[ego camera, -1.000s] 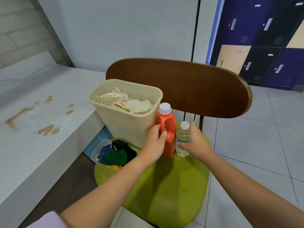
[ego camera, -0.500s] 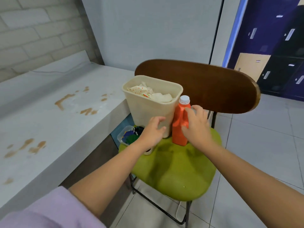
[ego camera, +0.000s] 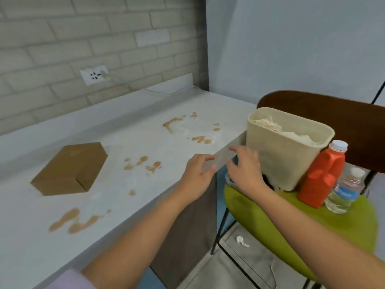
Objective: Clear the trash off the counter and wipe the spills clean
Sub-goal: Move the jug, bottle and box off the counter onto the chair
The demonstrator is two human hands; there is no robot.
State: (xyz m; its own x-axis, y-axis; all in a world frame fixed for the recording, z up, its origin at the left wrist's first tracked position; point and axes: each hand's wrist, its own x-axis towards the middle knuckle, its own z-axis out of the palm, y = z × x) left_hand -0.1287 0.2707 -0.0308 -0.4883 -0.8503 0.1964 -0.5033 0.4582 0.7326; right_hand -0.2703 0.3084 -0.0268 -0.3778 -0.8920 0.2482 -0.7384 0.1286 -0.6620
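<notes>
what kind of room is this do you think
Probably a break room or pantry corner: a brick-tiled wall with a power outlet, a built-in counter with brown spills, and a chair beside it.

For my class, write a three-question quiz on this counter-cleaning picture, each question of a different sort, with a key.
1. True or false: the cardboard box lies on the counter.
2. What stands between the beige bin and the clear water bottle on the chair seat? A) blue mug B) orange bottle C) sponge
3. Fill in: the brown spills are still ____ the counter.

Key: 1 true; 2 B; 3 on. The left hand and right hand are open and hold nothing.
</notes>
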